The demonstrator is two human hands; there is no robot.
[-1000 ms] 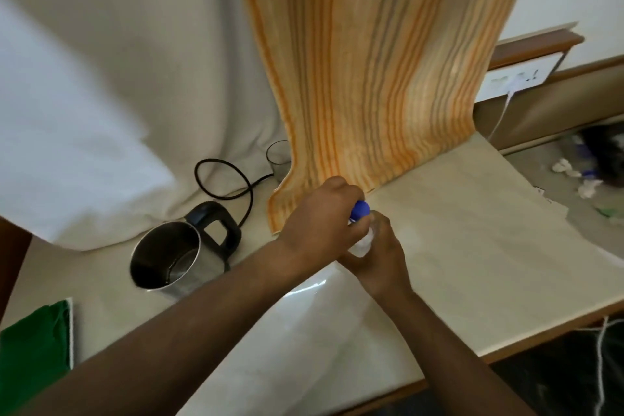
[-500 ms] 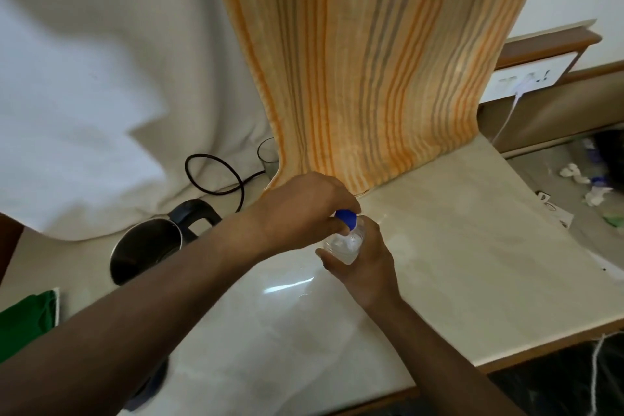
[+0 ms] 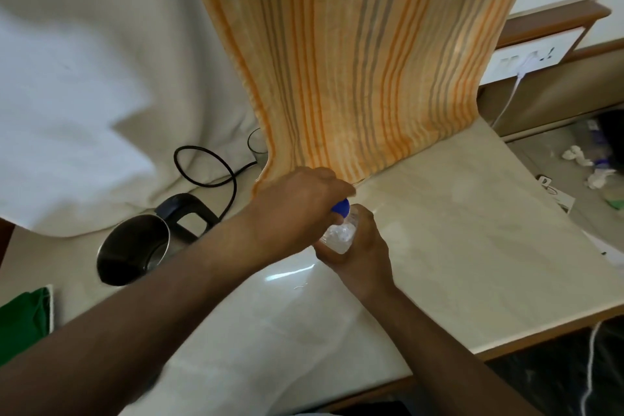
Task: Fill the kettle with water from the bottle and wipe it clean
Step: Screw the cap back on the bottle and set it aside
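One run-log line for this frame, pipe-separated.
step: uncapping | left hand: on blue cap | right hand: gripping bottle | kettle: lid open, on table, untouched

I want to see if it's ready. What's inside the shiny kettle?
The kettle has no lid on, and its steel inside looks dark and bare. I can't tell if any water sits at the bottom. The bottle is capped, gripped by both hands.
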